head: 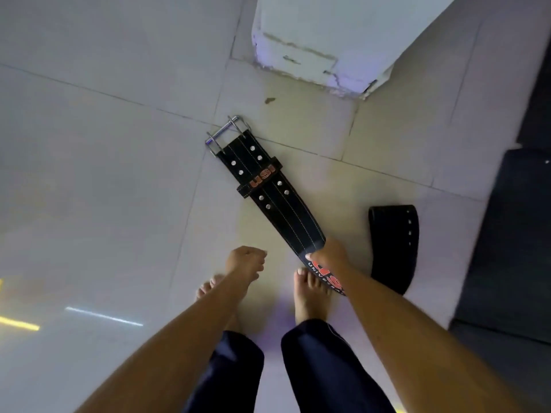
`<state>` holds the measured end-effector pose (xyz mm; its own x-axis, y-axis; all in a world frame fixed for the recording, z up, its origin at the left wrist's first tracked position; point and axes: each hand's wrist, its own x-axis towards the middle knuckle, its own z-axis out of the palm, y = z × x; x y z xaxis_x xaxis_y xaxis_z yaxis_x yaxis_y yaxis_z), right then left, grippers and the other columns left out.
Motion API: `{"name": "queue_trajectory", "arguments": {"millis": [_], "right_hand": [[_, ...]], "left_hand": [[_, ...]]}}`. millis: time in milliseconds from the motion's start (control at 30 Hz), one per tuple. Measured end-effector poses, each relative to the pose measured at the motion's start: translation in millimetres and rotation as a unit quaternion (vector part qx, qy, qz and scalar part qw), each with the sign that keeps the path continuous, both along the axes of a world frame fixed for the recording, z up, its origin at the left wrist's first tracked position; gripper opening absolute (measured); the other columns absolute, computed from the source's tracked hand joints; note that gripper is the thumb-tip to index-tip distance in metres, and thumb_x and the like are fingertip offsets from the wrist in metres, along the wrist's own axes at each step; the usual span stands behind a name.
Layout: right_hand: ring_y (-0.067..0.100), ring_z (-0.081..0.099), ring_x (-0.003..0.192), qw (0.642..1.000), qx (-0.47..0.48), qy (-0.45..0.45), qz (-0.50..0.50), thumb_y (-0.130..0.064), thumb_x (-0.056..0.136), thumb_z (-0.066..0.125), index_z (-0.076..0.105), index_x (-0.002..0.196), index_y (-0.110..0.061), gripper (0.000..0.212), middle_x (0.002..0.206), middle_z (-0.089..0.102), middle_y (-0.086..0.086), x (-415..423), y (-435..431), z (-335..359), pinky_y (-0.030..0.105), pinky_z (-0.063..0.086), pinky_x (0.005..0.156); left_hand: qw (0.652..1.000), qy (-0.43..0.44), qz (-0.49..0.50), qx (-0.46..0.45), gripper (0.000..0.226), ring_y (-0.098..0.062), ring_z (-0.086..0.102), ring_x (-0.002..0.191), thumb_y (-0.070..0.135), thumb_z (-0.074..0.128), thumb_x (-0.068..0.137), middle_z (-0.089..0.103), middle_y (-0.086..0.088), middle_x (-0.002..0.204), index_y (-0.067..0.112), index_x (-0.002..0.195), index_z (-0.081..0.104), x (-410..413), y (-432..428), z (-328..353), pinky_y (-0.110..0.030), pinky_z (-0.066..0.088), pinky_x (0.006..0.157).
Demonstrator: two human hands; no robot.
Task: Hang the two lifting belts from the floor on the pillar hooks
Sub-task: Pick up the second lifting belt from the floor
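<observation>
As our right hand closed on the belt, its buckle at eleven o'clock on the floor, we judged a firm mid-strap grip best; left hand loosely curled, empty.

Buckled belt on floor before pillar; second belt to its right.

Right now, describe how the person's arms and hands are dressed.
Both forearms are bare, with no sleeves in view. The left hand and right hand wear no gloves; no rings, watch or wristbands are visible. Below are dark navy trousers and bare feet.
</observation>
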<state>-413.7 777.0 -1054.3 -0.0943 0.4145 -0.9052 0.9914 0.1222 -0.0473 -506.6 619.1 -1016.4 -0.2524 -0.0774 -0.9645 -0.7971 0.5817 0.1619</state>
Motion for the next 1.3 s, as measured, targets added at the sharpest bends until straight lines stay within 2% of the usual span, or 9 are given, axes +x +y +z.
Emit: {"name": "queue_trajectory", "arguments": {"millis": [200,367,500,667,800,1000,1100,1200,1300], "right_hand": [[0.018,0.063,0.075,0.995,-0.053,0.081,0.028,-0.023,0.08,0.075,0.072,0.11,-0.009,0.033,0.103,0.075,0.012,-16.9,-26.1,36.3,0.016,0.04,0.05],[0.032,0.071,0.097,0.98,-0.11,0.165,0.008,-0.021,0.079,0.077,0.07,0.113,-0.005,0.038,0.108,0.074,0.018,-61.6,-41.9,108.4,0.036,0.055,0.086],[0.033,0.071,0.092,0.969,-0.106,0.225,-0.011,-0.022,0.082,0.076,0.07,0.111,-0.005,0.035,0.1,0.073,0.015,-110.5,-41.0,178.4,0.039,0.057,0.084],[0.027,0.07,0.09,0.96,-0.109,0.256,-0.02,-0.023,0.078,0.077,0.071,0.105,-0.008,0.031,0.098,0.073,0.01,-168.3,-32.9,280.2,0.035,0.055,0.084],[0.031,0.072,0.091,0.96,-0.121,0.25,-0.036,-0.024,0.08,0.077,0.07,0.105,-0.007,0.031,0.101,0.075,0.014,-186.6,-27.1,377.8,0.038,0.057,0.086],[0.024,0.07,0.074,0.94,-0.153,0.291,-0.097,-0.016,0.088,0.069,0.068,0.106,-0.002,0.023,0.096,0.073,0.016,-186.7,-32.2,554.1,0.025,0.053,0.059],[0.031,0.072,0.085,0.917,-0.169,0.346,-0.108,-0.014,0.086,0.07,0.069,0.107,0.0,0.025,0.104,0.073,0.022,-195.2,-42.8,637.6,0.032,0.056,0.067],[0.03,0.07,0.078,0.893,-0.171,0.405,-0.101,-0.01,0.086,0.07,0.067,0.111,0.007,0.03,0.102,0.071,0.025,-208.0,-53.2,713.9,0.032,0.057,0.066],[0.037,0.07,0.088,0.869,-0.186,0.452,-0.08,-0.007,0.085,0.07,0.065,0.113,0.011,0.034,0.11,0.069,0.031,-223.7,-67.0,779.1,0.045,0.059,0.08]], "left_hand": [[0.999,0.029,0.015,-0.007,0.015,-0.026,0.058,0.077,0.015,0.069,0.083,0.063,-0.012,0.084,0.016,0.069,0.063,-17.8,12.7,17.9,-0.038,0.055,0.083],[0.995,0.096,0.004,-0.038,0.007,-0.031,0.066,0.09,0.018,0.072,0.08,0.071,-0.016,0.101,0.013,0.082,0.068,-46.3,10.5,71.6,-0.041,0.057,0.085],[0.987,0.148,0.012,-0.065,0.056,-0.032,0.063,0.105,0.024,0.074,0.079,0.064,-0.015,0.119,0.007,0.128,0.053,-81.7,6.2,134.6,-0.036,0.053,0.085],[0.984,0.058,0.156,0.058,0.042,-0.024,0.063,0.079,0.023,0.077,0.078,0.067,-0.014,0.094,-0.002,0.108,0.061,-125.9,-6.1,229.1,-0.034,0.053,0.071],[0.975,0.041,0.164,0.146,0.037,-0.022,0.062,0.076,0.017,0.075,0.079,0.066,-0.012,0.089,0.0,0.109,0.061,-149.1,-10.8,318.9,-0.03,0.048,0.06],[0.942,0.024,0.162,0.293,0.057,-0.031,0.066,0.089,0.034,0.071,0.078,0.067,-0.022,0.109,0.001,0.123,0.061,-147.5,-15.6,470.1,-0.036,0.056,0.071],[0.915,0.069,0.162,0.363,0.04,-0.031,0.071,0.078,0.028,0.068,0.083,0.071,-0.021,0.097,-0.001,0.112,0.066,-152.8,-21.3,558.6,-0.039,0.058,0.074],[0.891,0.146,0.145,0.404,0.052,-0.03,0.07,0.082,0.028,0.071,0.079,0.068,-0.021,0.103,-0.002,0.12,0.062,-159.7,-36.9,641.8,-0.039,0.058,0.075],[0.878,0.228,0.146,0.394,0.045,-0.029,0.07,0.082,0.024,0.068,0.085,0.068,-0.022,0.108,-0.004,0.12,0.062,-170.4,-55.6,711.8,-0.037,0.059,0.072]]}}
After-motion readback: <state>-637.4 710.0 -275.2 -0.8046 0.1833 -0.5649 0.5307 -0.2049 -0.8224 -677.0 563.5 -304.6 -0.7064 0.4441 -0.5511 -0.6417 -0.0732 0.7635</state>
